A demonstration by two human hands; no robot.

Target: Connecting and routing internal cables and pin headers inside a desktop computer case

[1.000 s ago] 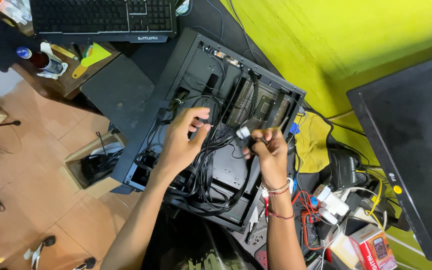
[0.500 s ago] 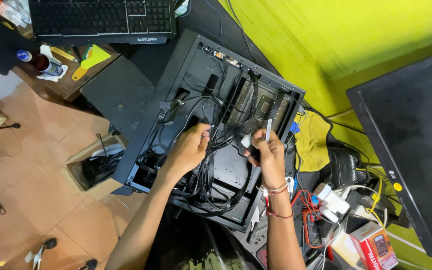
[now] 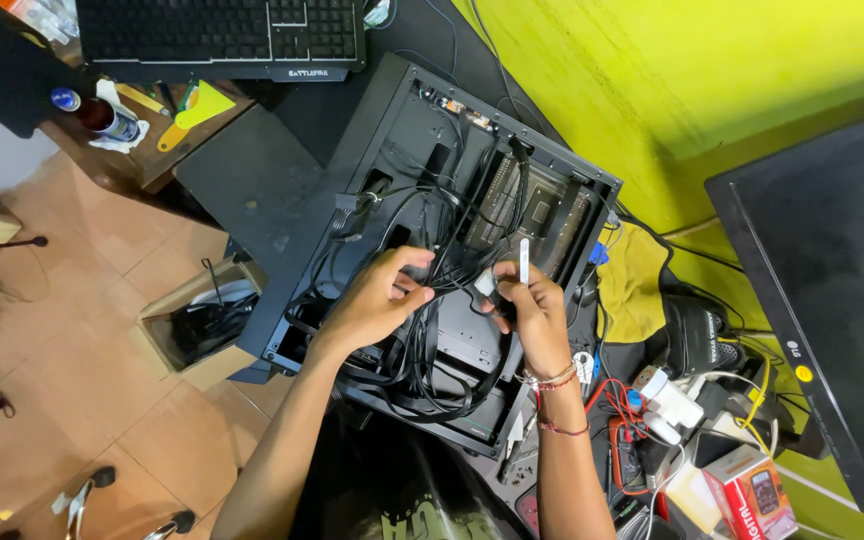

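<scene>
An open black computer case point(image 3: 297, 270) lies on its side below me, with a green-brown circuit board point(image 3: 542, 210) at its far end. A thick bundle of black cables point(image 3: 432, 340) runs through its middle. My left hand point(image 3: 372, 300) pinches some of these cables near the centre. My right hand point(image 3: 532, 315) grips the cables next to it and holds a thin white strip point(image 3: 524, 260) that sticks straight up between its fingers. The two hands are close together over the bundle.
A black keyboard point(image 3: 222, 35) lies at the top. The case's loose side panel point(image 3: 252, 180) rests left of the case. A cardboard box point(image 3: 197, 330) sits on the tiled floor. A dark monitor point(image 3: 832, 290) stands at right, above tangled wires, a red box point(image 3: 752, 490) and a yellow cloth point(image 3: 632, 285).
Both hands slid nearer to me along the cable bundle and closer together. The white strip now stands upright in my right hand.
</scene>
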